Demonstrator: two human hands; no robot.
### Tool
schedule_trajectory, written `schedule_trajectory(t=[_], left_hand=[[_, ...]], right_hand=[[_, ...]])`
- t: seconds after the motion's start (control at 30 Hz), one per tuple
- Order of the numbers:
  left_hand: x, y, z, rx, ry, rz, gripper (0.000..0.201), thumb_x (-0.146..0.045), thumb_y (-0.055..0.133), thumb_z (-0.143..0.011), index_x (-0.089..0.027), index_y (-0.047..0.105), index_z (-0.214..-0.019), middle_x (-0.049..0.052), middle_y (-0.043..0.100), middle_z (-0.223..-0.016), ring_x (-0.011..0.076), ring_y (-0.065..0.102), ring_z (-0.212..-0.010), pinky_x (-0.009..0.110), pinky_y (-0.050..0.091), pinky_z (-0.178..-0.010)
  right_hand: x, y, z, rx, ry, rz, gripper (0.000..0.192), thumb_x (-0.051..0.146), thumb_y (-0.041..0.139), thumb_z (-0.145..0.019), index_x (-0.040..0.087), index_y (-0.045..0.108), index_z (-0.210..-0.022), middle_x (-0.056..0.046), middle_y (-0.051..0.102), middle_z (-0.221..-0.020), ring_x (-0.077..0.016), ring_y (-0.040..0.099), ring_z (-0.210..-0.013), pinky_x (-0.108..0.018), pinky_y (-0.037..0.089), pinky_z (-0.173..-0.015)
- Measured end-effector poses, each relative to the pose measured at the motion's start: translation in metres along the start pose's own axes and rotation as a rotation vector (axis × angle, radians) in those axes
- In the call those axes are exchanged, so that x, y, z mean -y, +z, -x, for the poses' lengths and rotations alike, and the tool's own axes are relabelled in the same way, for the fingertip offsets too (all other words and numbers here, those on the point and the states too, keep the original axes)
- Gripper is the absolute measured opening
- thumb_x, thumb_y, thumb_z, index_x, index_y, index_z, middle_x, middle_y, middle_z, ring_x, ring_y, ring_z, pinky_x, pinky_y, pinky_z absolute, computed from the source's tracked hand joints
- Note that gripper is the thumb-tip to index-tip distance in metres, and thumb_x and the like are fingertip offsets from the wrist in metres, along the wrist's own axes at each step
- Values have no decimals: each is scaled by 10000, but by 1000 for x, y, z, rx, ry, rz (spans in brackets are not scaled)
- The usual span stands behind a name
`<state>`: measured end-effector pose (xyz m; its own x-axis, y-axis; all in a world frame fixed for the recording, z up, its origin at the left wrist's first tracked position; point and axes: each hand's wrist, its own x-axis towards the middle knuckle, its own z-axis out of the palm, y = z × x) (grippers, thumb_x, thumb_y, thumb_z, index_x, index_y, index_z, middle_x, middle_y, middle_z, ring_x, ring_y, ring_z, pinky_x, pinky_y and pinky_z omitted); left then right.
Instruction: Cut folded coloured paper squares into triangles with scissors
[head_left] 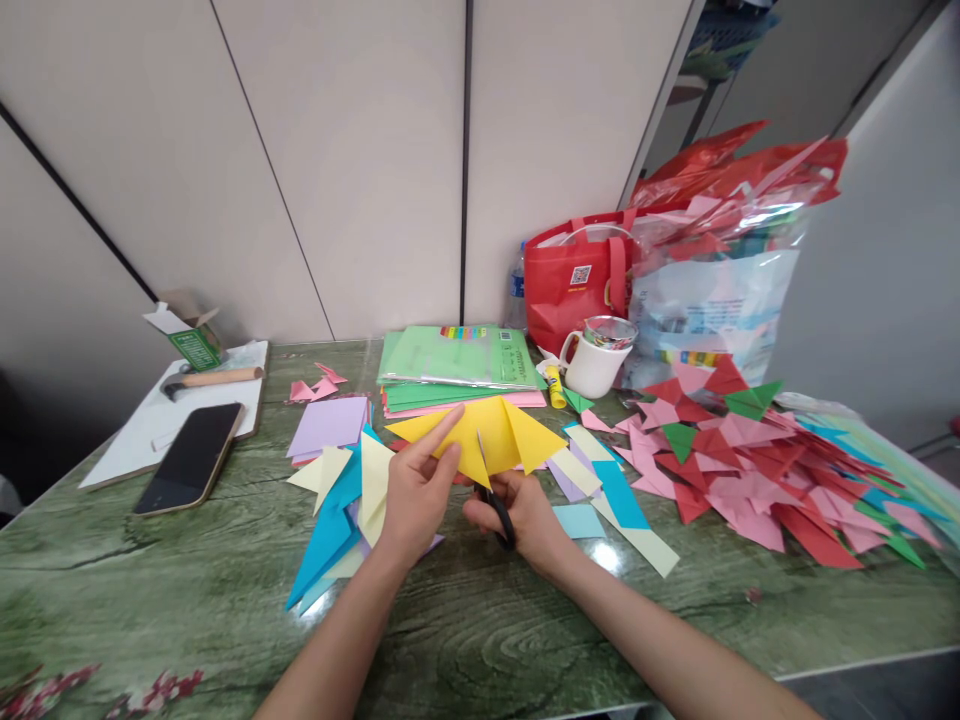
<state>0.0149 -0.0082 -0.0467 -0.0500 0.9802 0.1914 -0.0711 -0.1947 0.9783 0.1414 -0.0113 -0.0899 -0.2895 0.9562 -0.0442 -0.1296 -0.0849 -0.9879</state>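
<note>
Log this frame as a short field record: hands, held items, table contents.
left hand: fingers pinch the folded yellow paper
right hand: grips black-handled scissors, blades cutting into the yellow paper
in front of the hands: stack of coloured sheets, white mug, glue stick
left side: phone, hammer, small green box
right side: pile of paper triangles, red bag
surface: green wood-grain table

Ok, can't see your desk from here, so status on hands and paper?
Left hand pinching yellow paper. Right hand shut on scissors, blade in the paper. Paper offcuts crowd both sides.
</note>
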Motion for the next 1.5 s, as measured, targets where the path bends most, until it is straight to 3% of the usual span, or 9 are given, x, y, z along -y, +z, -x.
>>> schedule_trajectory(t=[0.27,0.47,0.7,0.83,0.97,1.1,1.3,1.5], left_hand=[[1,-2,0,16,-1,-25,463,-275,578,-774,-195,553,-1230,-34,570,-543,73,432,-443,192,354,-432],[5,-1,1,1,-1,-14,466,-290,582,-773,-191,555,-1227,2,645,-679,74,468,-490,190,346,-442],[-1,-11,-9,-199,39,27,422,-241,619,-721,-196,626,-1140,13,690,-752,90,509,-574,195,413,-545],[-7,-16,-14,-285,-1,59,424,-211,626,-697,-173,638,-1120,23,708,-750,77,482,-516,184,402,-498],[-11,-14,-14,-199,-40,177,378,-190,665,-656,-181,682,-1034,44,722,-878,98,556,-638,204,449,-586],[-13,-13,-14,-128,-85,326,286,-181,694,-619,-192,729,-902,56,726,-916,143,608,-799,243,468,-719],[-17,-16,-15,-54,-169,390,323,-185,721,-585,-174,731,-908,83,732,-876,160,634,-761,246,473,-678],[-19,-15,-14,-45,-158,397,315,-205,735,-588,-180,735,-903,74,734,-869,166,640,-772,247,477,-699]], right_hand=[[4,2,1,-24,25,-14,413,436,750,-535,134,592,-769,55,515,-486,-84,429,-394,-225,375,-403],[9,5,1,-47,76,8,401,446,746,-529,150,568,-733,56,515,-473,-87,436,-377,-227,376,-386],[4,0,2,173,36,29,409,414,741,-591,180,485,-809,57,576,-517,-85,488,-402,-197,378,-412],[8,0,6,317,41,-8,389,421,700,-653,197,448,-848,60,588,-515,-81,496,-388,-181,391,-392],[11,-1,7,374,14,-13,532,387,707,-669,188,424,-1074,62,591,-535,-84,504,-402,-184,410,-403],[7,-3,4,330,-1,-4,560,379,702,-688,183,414,-1126,63,582,-546,-84,500,-414,-184,393,-408],[7,-3,3,356,-72,-80,641,330,717,-702,183,380,-1226,47,578,-620,-93,502,-507,-205,384,-480],[4,-3,2,429,-124,-93,631,347,711,-720,175,384,-1231,16,572,-690,-116,499,-592,-233,367,-535]])
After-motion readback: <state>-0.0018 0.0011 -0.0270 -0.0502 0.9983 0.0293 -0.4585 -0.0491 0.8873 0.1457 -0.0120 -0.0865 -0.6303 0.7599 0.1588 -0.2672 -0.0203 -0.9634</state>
